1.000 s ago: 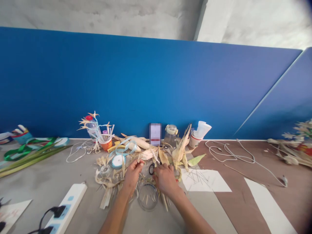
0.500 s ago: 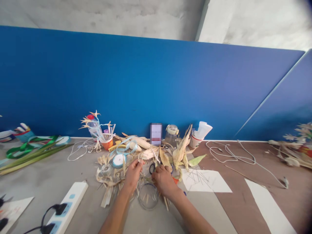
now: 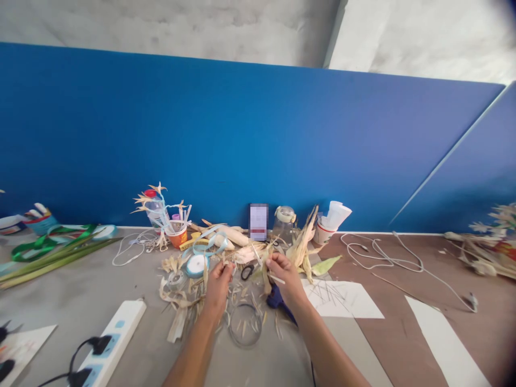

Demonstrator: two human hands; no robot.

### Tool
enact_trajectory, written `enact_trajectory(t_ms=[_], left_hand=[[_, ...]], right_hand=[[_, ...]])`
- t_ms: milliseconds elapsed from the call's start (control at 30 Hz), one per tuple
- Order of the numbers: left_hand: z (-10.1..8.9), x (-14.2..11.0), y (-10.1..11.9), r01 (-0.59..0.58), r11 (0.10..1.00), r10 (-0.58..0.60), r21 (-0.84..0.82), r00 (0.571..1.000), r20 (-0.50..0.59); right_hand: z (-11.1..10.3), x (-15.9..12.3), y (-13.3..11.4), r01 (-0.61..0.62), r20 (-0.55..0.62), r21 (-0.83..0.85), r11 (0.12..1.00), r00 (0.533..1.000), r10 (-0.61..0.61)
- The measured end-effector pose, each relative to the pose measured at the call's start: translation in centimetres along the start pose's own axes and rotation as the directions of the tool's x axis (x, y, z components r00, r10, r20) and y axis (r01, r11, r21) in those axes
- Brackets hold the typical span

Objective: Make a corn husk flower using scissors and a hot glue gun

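My left hand (image 3: 217, 281) rests curled on a heap of dried corn husk strips (image 3: 183, 301), fingers pinched on a bit of husk. My right hand (image 3: 285, 277) is raised a little above the desk and closed on a pale husk piece (image 3: 266, 263) with a thin stick jutting out. Black-handled scissors (image 3: 246, 271) lie between the two hands. A blue tool (image 3: 277, 299) lies under my right wrist. A clear round dish (image 3: 244, 323) with small husk bits sits just in front of my hands.
A white power strip (image 3: 115, 336) with black plugs lies front left. A ribbon spool (image 3: 196, 265), an orange cup (image 3: 176, 235), a glass jar (image 3: 284, 223) and paper cups (image 3: 326, 226) stand near the blue partition. White paper sheets (image 3: 342, 298) and a white cable (image 3: 382, 258) lie right. Green leaves (image 3: 52, 260) lie left.
My right hand has lifted off the desk and moved back and right with a husk piece, uncovering the blue tool. The left hand has barely moved.
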State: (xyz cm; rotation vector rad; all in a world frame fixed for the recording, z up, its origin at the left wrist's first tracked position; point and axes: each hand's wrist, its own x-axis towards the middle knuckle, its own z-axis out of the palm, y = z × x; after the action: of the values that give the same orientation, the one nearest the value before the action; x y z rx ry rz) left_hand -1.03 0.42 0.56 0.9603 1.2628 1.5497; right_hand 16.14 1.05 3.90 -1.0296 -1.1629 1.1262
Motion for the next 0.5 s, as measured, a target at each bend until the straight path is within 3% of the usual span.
enact_trajectory(t_ms=[133, 300, 400, 500], left_hand=[[0.2, -0.4, 0.2, 0.008, 1.000, -0.011, 0.021, 0.989, 0.147], [0.5, -1.1, 1.0, 0.046, 0.998, -0.057, 0.043, 0.949, 0.311], [0.6, -1.2, 1.4, 0.031, 0.997, -0.057, 0.077, 0.931, 0.361], [0.7, -1.1, 1.5, 0.036, 0.994, -0.073, 0.104, 0.923, 0.377]], right_hand=[[0.2, 0.1, -1.1, -0.059, -0.024, 0.191, 0.980, 0.998, 0.065], [1.1, 0.2, -0.6, -0.082, -0.026, 0.196, 0.977, 0.996, 0.089], [1.9, 0.3, 0.0, -0.089, -0.073, 0.182, 0.979, 0.992, 0.104], [2.6, 0.2, 0.0, -0.132, -0.026, 0.277, 0.952, 0.989, 0.145]])
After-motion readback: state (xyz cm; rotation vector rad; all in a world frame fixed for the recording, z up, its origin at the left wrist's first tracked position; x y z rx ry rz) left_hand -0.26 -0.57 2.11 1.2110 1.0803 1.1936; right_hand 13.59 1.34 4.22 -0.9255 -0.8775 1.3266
